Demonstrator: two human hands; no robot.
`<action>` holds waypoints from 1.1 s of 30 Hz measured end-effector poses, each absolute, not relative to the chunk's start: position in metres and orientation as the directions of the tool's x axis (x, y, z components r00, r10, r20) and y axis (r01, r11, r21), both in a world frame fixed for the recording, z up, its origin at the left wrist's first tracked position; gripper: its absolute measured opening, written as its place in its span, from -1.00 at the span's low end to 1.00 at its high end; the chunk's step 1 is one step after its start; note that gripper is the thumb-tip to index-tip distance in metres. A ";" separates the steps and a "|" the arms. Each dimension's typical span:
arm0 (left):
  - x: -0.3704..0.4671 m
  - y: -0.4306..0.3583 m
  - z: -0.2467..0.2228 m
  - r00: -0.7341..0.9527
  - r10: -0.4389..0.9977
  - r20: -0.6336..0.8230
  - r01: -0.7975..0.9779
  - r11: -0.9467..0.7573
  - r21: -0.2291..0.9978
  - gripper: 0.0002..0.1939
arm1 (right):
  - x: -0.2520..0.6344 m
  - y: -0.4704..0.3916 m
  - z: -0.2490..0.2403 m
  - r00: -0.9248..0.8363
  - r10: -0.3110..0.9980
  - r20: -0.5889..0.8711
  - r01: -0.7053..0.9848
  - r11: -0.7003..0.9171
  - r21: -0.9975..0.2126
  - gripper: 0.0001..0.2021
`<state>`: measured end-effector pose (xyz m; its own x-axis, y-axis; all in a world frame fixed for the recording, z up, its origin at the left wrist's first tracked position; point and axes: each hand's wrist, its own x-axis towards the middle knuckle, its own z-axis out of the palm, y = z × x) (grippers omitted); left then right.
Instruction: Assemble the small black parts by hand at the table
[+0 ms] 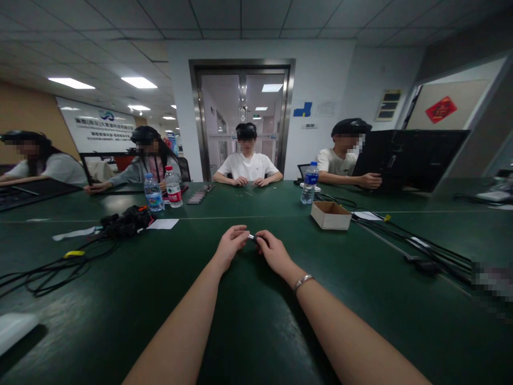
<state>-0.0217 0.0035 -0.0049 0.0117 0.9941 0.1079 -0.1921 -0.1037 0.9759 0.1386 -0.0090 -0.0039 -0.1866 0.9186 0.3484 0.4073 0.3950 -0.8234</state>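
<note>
Above the green tabletop, my left hand [230, 247] and my right hand [276, 253] come close together at the middle of the view. Between their fingertips is a small silver-and-black object [251, 237], too small to name. My left fingers pinch its shiny silver end. The dark end sits in my right thumb and fingers, which partly cover it. A silver bracelet [303, 283] circles my right wrist.
An open cardboard box [331, 218] and a water bottle [310, 184] stand ahead right. Two bottles, black gear [127, 222] and looped cables [60, 267] are left. More cables [425, 247] run along the right. Several people in headsets sit around the table [248, 321].
</note>
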 end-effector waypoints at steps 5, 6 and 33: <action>-0.020 0.005 -0.006 0.029 0.999 0.024 -0.030 -0.024 0.999 -0.61 | 0.138 -0.009 -0.004 -0.190 0.920 0.343 0.422 0.392 -0.817 -0.80; -0.020 0.005 -0.006 0.047 0.998 0.043 -0.017 -0.043 0.999 -0.62 | 0.138 -0.009 -0.005 -0.182 0.923 0.340 0.424 0.385 -0.820 -0.80; -0.017 -0.005 -0.001 0.131 0.969 0.210 0.068 -0.220 0.973 -0.68 | 0.141 0.000 -0.012 -0.168 0.924 0.344 0.398 0.383 -0.834 -0.76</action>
